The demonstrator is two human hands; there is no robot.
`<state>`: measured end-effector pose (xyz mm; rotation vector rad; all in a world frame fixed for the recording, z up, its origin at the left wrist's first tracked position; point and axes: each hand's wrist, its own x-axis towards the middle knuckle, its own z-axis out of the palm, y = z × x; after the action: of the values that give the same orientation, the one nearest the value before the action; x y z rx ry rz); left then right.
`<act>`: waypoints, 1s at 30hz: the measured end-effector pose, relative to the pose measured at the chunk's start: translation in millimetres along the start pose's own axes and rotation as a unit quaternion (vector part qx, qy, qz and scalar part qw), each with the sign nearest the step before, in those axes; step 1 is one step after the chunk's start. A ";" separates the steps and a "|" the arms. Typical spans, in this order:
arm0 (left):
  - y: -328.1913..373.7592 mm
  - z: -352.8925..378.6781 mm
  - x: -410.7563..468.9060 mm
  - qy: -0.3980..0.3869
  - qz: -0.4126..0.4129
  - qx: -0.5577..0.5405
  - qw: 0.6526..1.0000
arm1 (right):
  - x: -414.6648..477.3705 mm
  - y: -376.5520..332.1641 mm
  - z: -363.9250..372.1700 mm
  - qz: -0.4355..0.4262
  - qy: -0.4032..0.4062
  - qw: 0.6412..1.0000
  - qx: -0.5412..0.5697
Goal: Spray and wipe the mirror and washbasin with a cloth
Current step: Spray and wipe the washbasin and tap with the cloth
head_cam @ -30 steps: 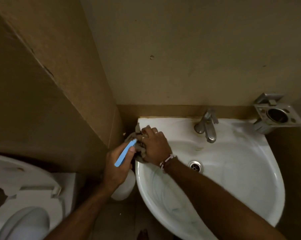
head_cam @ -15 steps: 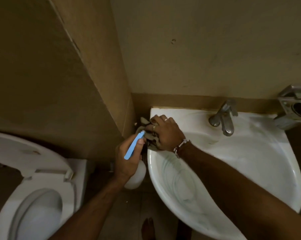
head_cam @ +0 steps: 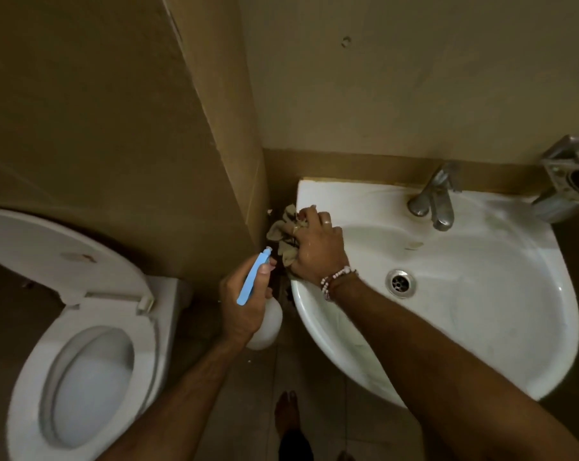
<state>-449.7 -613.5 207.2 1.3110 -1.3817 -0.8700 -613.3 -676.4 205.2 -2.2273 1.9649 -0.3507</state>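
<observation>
A white corner washbasin point(head_cam: 481, 327) fills the right half of the view, with a metal drain point(head_cam: 400, 283) in its bowl. My right hand point(head_cam: 318, 249) presses a crumpled beige cloth point(head_cam: 283, 232) against the basin's left rim, close to the wall corner. My left hand point(head_cam: 243, 302) hangs just left of the basin, wrapped around a white spray bottle point(head_cam: 267, 322) with a blue trigger head point(head_cam: 253, 276). No mirror is in view.
A chrome tap point(head_cam: 436, 201) stands at the basin's back edge. A metal holder point(head_cam: 571, 181) is fixed to the wall at the far right. A white toilet point(head_cam: 82, 344) with its lid raised stands at the lower left. A bare foot point(head_cam: 286, 410) rests on the tiled floor.
The view has swung left and down, showing more of the toilet and floor. My right hand with the cloth has slid slightly down the basin's left rim; the left hand keeps its hold on the bottle.
</observation>
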 end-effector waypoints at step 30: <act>26.1 -20.1 -96.7 -0.004 0.044 0.046 0.998 | -113.0 -16.6 5.8 0.019 -0.053 0.995 0.087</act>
<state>-445.7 -512.2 219.4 1.3072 -1.4906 -0.7607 -608.8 -562.6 195.6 -2.0539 1.8444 -0.3750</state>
